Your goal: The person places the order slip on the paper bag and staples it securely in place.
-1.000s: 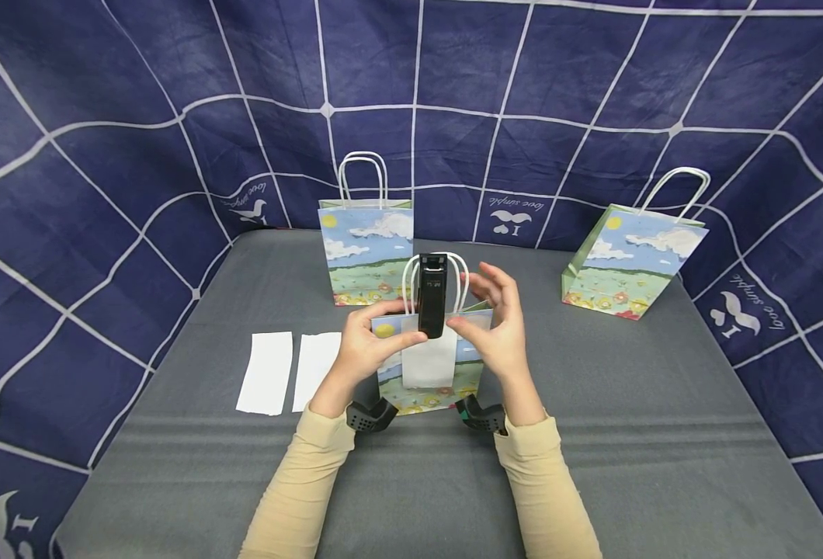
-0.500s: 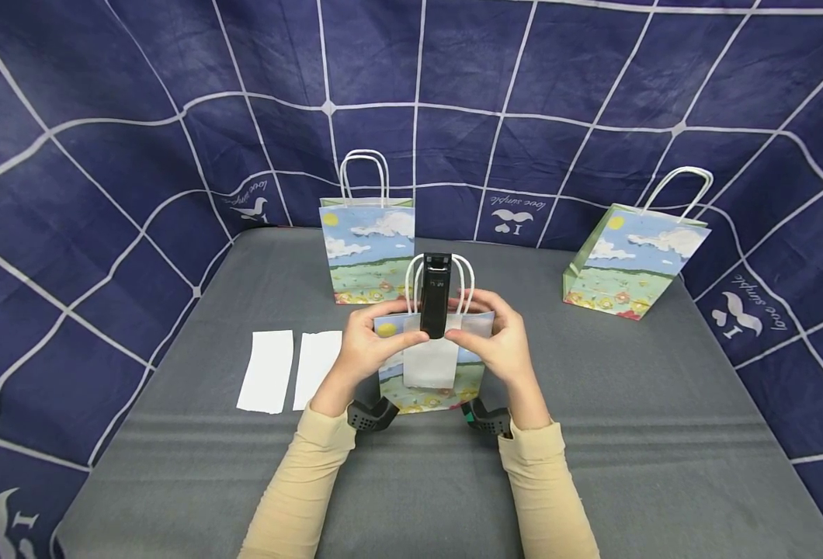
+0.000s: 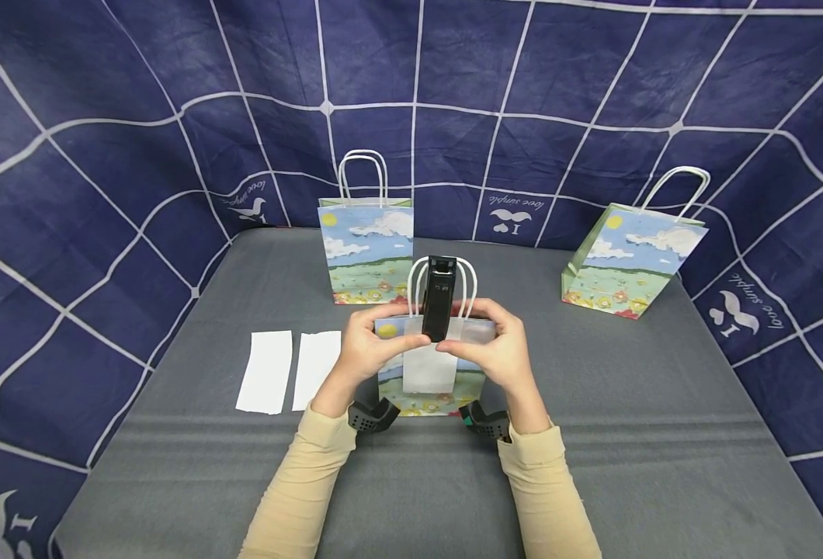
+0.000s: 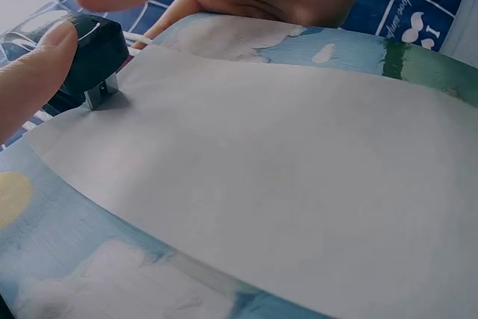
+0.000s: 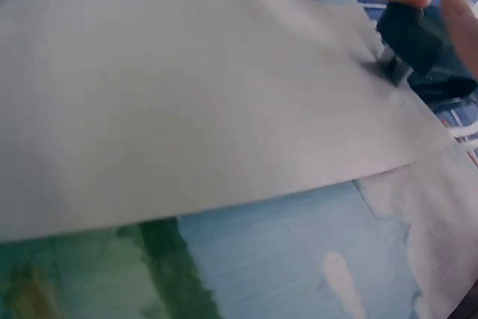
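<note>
A black stapler (image 3: pixel 439 299) sits over the top edge of a small paper gift bag (image 3: pixel 392 380) painted with sky and flowers. Between its jaws are the bag's rim and the upper end of a white slip of paper (image 3: pixel 428 373) that lies flat on the bag's front. My left hand (image 3: pixel 373 341) grips the stapler's near end, thumb on top, its fingers hidden behind the bag. From the other side my right hand (image 3: pixel 498 345) grips it too, thumb at the stapler's head (image 5: pixel 411 35). White rope handles (image 3: pixel 470 283) rise around the stapler.
One matching gift bag (image 3: pixel 373 256) stands behind, slightly left; another gift bag (image 3: pixel 635 256) stands back right. Two white paper slips (image 3: pixel 266 373) lie left of my hands on the grey tabletop (image 3: pixel 663 435). A dark blue checked cloth (image 3: pixel 537 70) hangs around the table.
My right hand has moved in from the bag's right edge, its raised fingers going behind the bag and its thumb onto the stapler. The stapler and bag have shifted slightly right.
</note>
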The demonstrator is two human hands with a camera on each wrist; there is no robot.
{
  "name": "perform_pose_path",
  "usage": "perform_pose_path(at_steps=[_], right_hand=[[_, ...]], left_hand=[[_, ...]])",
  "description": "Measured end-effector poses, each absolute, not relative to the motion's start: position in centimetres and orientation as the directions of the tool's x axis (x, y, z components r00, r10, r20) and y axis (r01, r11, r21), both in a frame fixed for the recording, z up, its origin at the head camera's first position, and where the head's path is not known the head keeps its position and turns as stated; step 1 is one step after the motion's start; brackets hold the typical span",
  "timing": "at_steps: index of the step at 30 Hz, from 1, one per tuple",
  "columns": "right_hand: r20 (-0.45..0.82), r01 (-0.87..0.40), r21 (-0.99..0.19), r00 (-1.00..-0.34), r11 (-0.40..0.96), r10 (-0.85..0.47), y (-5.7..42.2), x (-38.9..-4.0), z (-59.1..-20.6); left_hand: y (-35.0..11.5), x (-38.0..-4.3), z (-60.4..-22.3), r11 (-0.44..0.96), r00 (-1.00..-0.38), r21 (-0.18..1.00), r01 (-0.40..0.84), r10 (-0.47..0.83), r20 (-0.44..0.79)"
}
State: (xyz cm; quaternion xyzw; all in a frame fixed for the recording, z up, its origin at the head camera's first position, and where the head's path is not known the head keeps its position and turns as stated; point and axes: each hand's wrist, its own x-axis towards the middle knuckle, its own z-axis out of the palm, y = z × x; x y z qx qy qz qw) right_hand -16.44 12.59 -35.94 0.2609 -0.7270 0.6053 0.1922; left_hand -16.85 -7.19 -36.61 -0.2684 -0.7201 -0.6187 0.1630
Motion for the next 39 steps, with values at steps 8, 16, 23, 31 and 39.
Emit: perform_pose_path(at_steps=[8, 16, 23, 31, 39], right_hand=[[0.593, -0.607, -0.774, -0.795, 0.18, -0.131, 12.4, -16.13, -35.6], [0.596, -0.613, -0.772, -0.79, 0.168, -0.141, 12.4, -16.26, -35.54], [0.643, -0.659, -0.741, -0.751, 0.126, -0.15, 12.41, -16.45, -35.79], [0.64, -0.657, -0.746, -0.753, 0.11, -0.157, 12.51, -16.51, -35.82], [0.61, -0.629, -0.77, -0.776, 0.112, -0.16, 12.4, -16.44, -35.79]], left_hand=[[-6.86, -16.79, -36.49, 0.076, -0.804, 0.807, 0.586, 0.183, 0.566], [-6.85, -16.75, -36.52, 0.07, -0.808, 0.812, 0.579, 0.179, 0.561], [-6.86, -16.78, -36.57, 0.047, -0.797, 0.807, 0.589, 0.198, 0.571], [-6.89, -16.75, -36.44, 0.059, -0.808, 0.817, 0.573, 0.207, 0.552], [-6.94, -16.63, -36.4, 0.054, -0.83, 0.842, 0.537, 0.211, 0.516]])
